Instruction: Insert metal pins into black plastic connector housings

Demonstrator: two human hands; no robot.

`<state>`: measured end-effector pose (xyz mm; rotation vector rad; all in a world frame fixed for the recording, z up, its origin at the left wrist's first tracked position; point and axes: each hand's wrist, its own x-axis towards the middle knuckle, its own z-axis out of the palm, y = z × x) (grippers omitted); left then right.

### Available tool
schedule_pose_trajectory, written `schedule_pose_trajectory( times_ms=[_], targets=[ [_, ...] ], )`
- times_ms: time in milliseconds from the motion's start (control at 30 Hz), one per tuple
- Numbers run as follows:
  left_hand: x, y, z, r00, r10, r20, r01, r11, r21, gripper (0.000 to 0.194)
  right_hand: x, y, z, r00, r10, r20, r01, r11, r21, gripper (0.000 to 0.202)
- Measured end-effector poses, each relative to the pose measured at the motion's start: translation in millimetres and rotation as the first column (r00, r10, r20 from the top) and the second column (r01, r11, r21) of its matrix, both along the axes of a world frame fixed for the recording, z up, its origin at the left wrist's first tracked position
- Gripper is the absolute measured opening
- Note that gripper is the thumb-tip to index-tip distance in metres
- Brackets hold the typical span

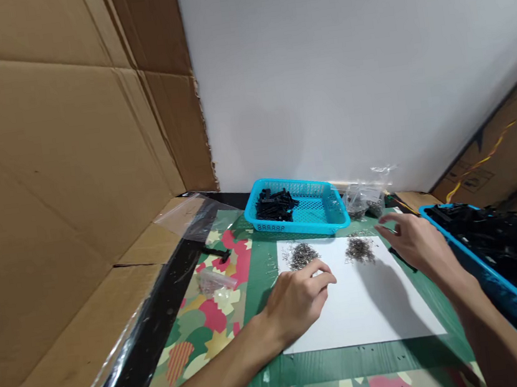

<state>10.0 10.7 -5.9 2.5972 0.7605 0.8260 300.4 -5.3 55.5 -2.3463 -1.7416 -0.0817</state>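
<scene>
My left hand (302, 298) is over the white sheet (349, 314), just below the left pile of small metal screw-like pieces (304, 255). Its fingers are curled with the tips close together; whatever they may hold is too small or hidden to make out. Beyond the sheet's right edge, my right hand (415, 238) hangs in the air with thumb and forefinger slightly apart. The right pile of the same small metal pieces (359, 249) lies to its left. A slim black part (402, 260), partly hidden, lies beneath the right hand.
Behind the sheet stands a blue basket (321, 211) with black plastic parts (275, 205). Clear bags (365, 199) sit beside it. A larger blue basket heaped with black parts (505, 245) is at right. Leftward lie a black T-shaped piece (218, 252), a small plastic bag (215, 281) and cardboard (69, 147).
</scene>
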Motion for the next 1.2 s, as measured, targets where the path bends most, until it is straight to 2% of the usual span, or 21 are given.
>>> schedule_pose_trajectory(
  times_ms=[100,233,367,467,533,633,800,867,900,1000,1067,1200],
  targets=[
    [-1.1,-3.0,-0.6,1.0,0.005,-0.008,-0.005,1.0,-0.02,0.031,-41.4,47.3,9.2,0.959,0.26,-0.113,-0.251,0.964,0.089,0.038],
    [-1.9,-5.2,-1.3,1.0,0.016,-0.023,-0.017,0.999,-0.031,0.029,-91.3,104.8,10.6,0.875,0.444,-0.192,-0.448,0.894,0.026,0.028],
    [-3.7,-6.5,-1.0,0.998,0.032,-0.045,-0.034,0.998,-0.045,0.026,-123.3,141.6,-5.0,0.857,0.465,-0.225,-0.485,0.874,-0.043,0.025],
    [-5.0,-8.2,-0.9,0.998,0.026,-0.062,-0.028,0.999,-0.042,0.026,-132.6,150.7,-15.4,0.872,0.437,-0.221,-0.458,0.888,-0.049,0.025],
    [-5.3,-9.6,-0.7,0.998,0.019,-0.065,-0.022,0.999,-0.044,0.026,-130.6,149.7,-16.9,0.888,0.408,-0.209,-0.425,0.904,-0.04,0.024],
    [-4.4,-10.5,0.6,0.999,0.042,-0.022,-0.044,0.996,-0.078,0.027,-117.1,141.6,-9.3,0.917,0.356,-0.179,-0.363,0.932,-0.01,0.025],
    [0.3,-5.6,7.5,0.966,0.161,0.203,-0.098,0.953,-0.288,0.028,-84.6,111.4,13.9,0.943,0.283,-0.173,-0.276,0.959,0.063,0.025],
    [2.3,-1.7,10.7,0.917,0.252,0.309,-0.097,0.893,-0.44,0.025,-74.1,93.2,19.0,0.932,0.299,-0.206,-0.285,0.954,0.094,0.026],
    [3.1,0.3,11.9,0.889,0.3,0.346,-0.078,0.844,-0.531,0.025,-70.0,83.3,19.6,0.918,0.319,-0.236,-0.298,0.947,0.121,0.027],
    [4.8,6.5,12.9,0.83,0.396,0.392,0.039,0.66,-0.75,0.037,-63.5,54.8,13.9,0.85,0.393,-0.349,-0.305,0.91,0.281,0.033],
    [5.6,9.7,12.2,0.819,0.406,0.406,0.116,0.576,-0.809,0.047,-64.2,38.8,4.7,0.822,0.411,-0.394,-0.27,0.891,0.365,0.035],
    [7.6,11.8,12.5,0.828,0.372,0.42,0.219,0.475,-0.852,0.065,-75.5,15.5,-19.5,0.708,0.499,-0.5,-0.25,0.839,0.482,0.035]
  ],
)
